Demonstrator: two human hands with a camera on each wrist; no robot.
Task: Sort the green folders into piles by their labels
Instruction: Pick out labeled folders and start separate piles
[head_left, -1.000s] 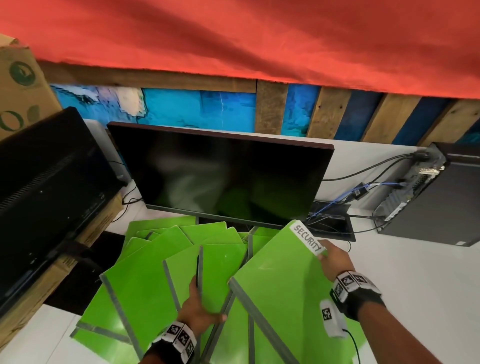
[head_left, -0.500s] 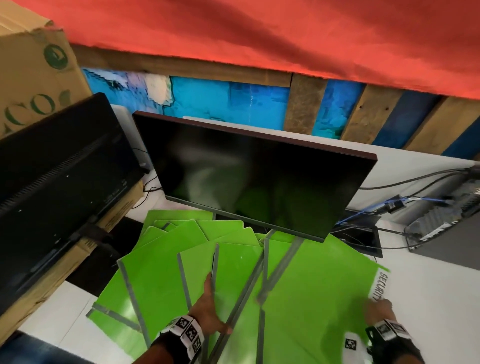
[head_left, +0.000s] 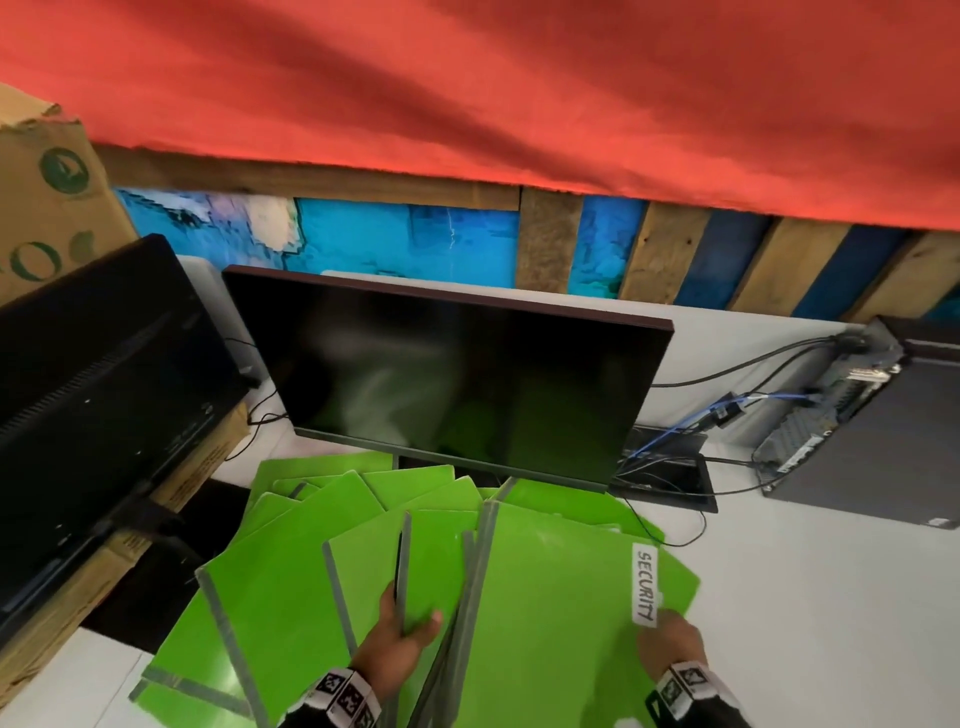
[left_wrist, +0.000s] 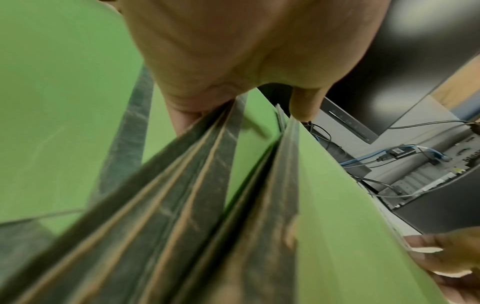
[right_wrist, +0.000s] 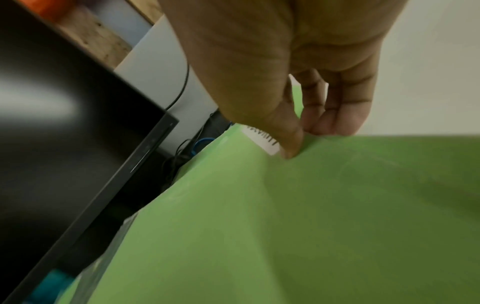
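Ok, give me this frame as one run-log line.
left hand: grips fanned green folders | right hand: pinches SECURITY folder beside its label | sorting: in progress

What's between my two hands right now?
In the head view, grey folder spines and the green cover of the SECURITY folder lie between the left hand and right hand.

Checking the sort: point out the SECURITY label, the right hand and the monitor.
SECURITY label (head_left: 645, 586): head view, middle of the white strip with the lettering.
Right hand (head_left: 670, 643): head view, back of the hand, at the label's near end.
Monitor (head_left: 457, 384): head view, centre of the dark screen.
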